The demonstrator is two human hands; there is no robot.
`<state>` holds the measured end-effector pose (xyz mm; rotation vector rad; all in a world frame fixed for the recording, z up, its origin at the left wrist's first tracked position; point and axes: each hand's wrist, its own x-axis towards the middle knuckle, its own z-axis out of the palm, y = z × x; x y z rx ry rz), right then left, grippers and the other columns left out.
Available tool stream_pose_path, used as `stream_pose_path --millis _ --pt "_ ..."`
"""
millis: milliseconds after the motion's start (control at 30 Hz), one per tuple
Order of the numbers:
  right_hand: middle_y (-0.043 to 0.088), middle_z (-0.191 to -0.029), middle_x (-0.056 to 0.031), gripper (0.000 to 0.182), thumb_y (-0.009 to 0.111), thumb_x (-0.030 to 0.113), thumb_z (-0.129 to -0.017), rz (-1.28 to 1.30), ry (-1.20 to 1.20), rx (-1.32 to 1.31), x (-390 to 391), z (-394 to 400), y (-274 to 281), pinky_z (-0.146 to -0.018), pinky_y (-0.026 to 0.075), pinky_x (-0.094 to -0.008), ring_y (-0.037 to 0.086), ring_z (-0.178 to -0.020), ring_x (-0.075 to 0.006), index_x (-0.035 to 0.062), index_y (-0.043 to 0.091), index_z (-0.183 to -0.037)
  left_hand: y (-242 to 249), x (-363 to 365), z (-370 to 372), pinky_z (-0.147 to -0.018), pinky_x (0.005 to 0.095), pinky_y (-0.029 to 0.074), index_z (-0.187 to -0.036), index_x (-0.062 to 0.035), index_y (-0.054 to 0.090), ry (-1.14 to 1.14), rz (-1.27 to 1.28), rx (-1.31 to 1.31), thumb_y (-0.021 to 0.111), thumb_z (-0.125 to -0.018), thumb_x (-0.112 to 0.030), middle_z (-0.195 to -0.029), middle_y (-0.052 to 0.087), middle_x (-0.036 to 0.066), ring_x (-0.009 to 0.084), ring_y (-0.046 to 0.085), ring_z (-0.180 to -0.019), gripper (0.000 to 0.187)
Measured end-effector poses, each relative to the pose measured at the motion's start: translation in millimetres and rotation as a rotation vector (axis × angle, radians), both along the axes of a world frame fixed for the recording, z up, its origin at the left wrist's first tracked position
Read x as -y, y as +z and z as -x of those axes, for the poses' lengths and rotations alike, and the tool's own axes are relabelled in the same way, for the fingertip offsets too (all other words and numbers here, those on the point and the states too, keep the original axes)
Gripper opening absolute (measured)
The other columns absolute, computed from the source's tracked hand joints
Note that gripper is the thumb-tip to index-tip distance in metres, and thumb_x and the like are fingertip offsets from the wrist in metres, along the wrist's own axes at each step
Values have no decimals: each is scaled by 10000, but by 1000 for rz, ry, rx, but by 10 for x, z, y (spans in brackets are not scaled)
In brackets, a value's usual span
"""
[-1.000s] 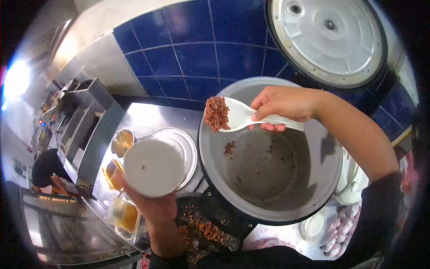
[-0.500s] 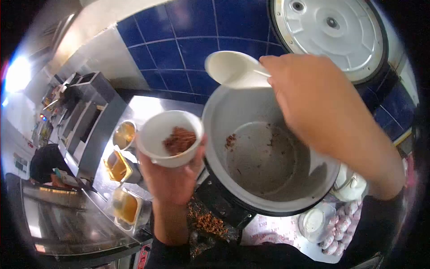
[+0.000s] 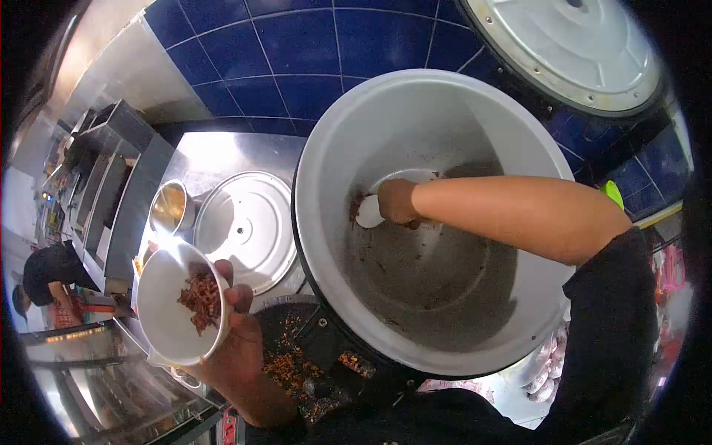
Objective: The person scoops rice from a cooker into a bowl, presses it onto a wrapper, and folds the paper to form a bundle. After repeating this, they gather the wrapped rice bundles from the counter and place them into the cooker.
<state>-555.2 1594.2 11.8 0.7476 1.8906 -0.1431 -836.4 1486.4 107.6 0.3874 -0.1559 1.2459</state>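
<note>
My right hand [image 3: 397,202] is down inside the big pot [image 3: 437,111], fingers wrapped round the white paddle [image 3: 371,211] against the pot's left wall. My left hand [image 3: 236,326] grips a white bowl [image 3: 167,326], tilted, holding reddish rice [image 3: 199,298]. Beyond it, a round metal lid [image 3: 248,226] lies on the steel counter [image 3: 222,159].

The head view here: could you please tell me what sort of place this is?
Most likely a commercial kitchen or food stall. A very large rice cooker pot stands on a stainless steel counter against a blue tiled wall, with metal sauce containers nearby.
</note>
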Motion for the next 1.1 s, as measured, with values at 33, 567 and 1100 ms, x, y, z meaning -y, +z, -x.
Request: stream_pose_path --millis 33,567,1100 --pt "693 -884 -65 150 654 172 -789 4 -2 -5 10 -18 -37 -724 533 -391 658 -805 -250 76 723 -882 14 1 -5 -922 434 456 -1326 -12 388 -20 12 10 558 -896 -333 -1350 347 196 373 394 -1158 563" --pt "566 -617 -95 302 513 141 -902 -278 -1161 -1315 828 -246 1234 -536 441 -350 548 -536 -194 9 574 -1167 76 128 15 -850 419 531 -1393 -56 300 37 -131 -190 450 -918 -493 -1265 401 314 416 465 -1132 663" --pt "604 -903 -165 442 516 103 -835 -1291 -326 -871 2447 791 2368 -665 489 -415 594 -718 -346 16 478 -1266 379 1050 -78 -939 463 473 -1331 -53 396 -280 138 -105 295 -903 -621 -1263 517 162 342 536 -1133 718"
